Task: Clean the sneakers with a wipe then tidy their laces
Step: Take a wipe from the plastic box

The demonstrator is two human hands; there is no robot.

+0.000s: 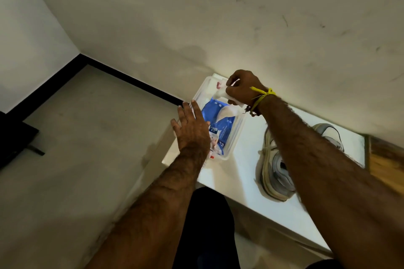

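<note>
While the right hand pinches a white wipe above the far end of the clear box that holds the blue wipe pack, the step in hand looks like drawing out a wipe, with cleaning not yet begun. The left hand lies flat, fingers spread, on the box's near edge, steadying it. Next, the wipe must come free and go to the sneakers, lying on the white table just right of the box.
</note>
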